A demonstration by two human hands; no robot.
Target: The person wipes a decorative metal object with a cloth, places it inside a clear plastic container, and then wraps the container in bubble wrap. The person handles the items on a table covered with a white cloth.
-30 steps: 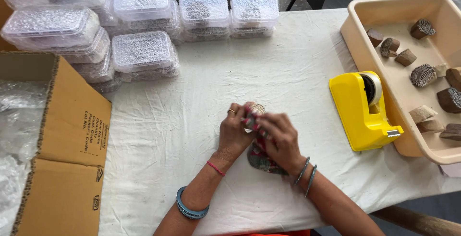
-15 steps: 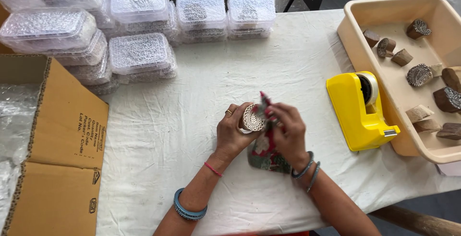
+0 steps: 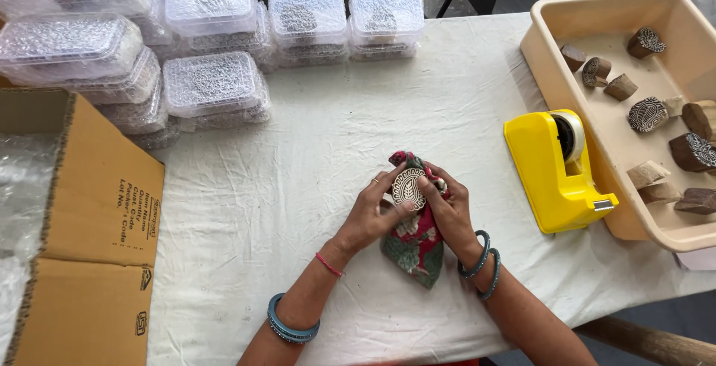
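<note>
A small carved wooden block (image 3: 408, 188) with a pale leaf pattern sits at the mouth of a red and green printed cloth pouch (image 3: 412, 243). My left hand (image 3: 371, 213) grips the block from the left, its fingers curled around it. On the other side, my right hand (image 3: 451, 209) holds the pouch's opening and touches the block. Both hands rest over the white cloth-covered table (image 3: 298, 187), near its front middle. The pouch lies partly under my right hand.
A yellow tape dispenser (image 3: 558, 169) stands to the right. Beyond it a beige tray (image 3: 556, 45) holds several carved wooden blocks. Stacks of clear plastic boxes (image 3: 212, 86) in bubble wrap fill the back left. An open cardboard carton (image 3: 89, 232) sits at the left edge.
The block has turned so its carved face shows upward at the pouch's mouth. The pouch's red top has come up around it between both hands.
</note>
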